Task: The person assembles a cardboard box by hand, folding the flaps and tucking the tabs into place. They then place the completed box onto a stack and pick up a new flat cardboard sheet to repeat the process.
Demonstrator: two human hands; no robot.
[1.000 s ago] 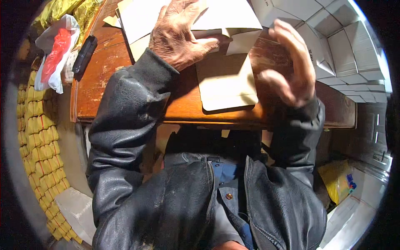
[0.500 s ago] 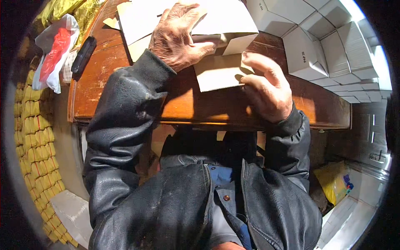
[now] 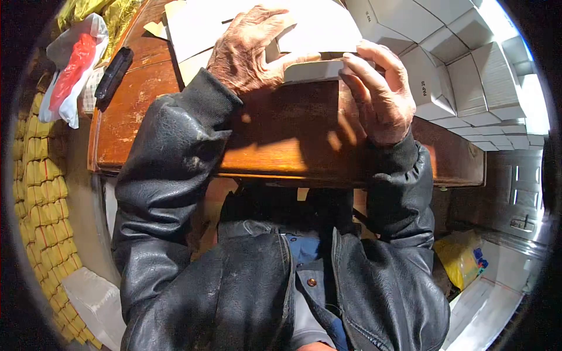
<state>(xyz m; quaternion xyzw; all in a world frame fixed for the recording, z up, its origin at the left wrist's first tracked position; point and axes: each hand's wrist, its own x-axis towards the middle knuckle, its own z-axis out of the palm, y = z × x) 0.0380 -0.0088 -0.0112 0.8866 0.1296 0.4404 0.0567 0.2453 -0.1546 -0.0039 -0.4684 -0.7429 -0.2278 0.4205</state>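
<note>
A white carton [image 3: 319, 32] lies on the brown wooden table [image 3: 275, 140], its near end facing me with a pale flap [image 3: 313, 71] folded up there. My left hand [image 3: 252, 50] rests on the carton's left side, thumb stretched along the near edge and fingers over the top. At the right corner of the flap my right hand [image 3: 380, 88] has its thumb and fingers closed on the carton. White cardboard sheets [image 3: 196, 29] lie beneath and to the left of my left hand.
Stacked white boxes [image 3: 430, 82] fill the table's right rear. A black object [image 3: 114, 76] and a plastic bag with red inside [image 3: 73, 67] are at the left edge. Yellow bundles [image 3: 50, 193] are piled at far left; a yellow bag [image 3: 459, 260] lies at lower right.
The flap that stuck out toward me has been folded up against the carton's near end. My right hand has moved up and away from me with it. The view has shifted slightly.
</note>
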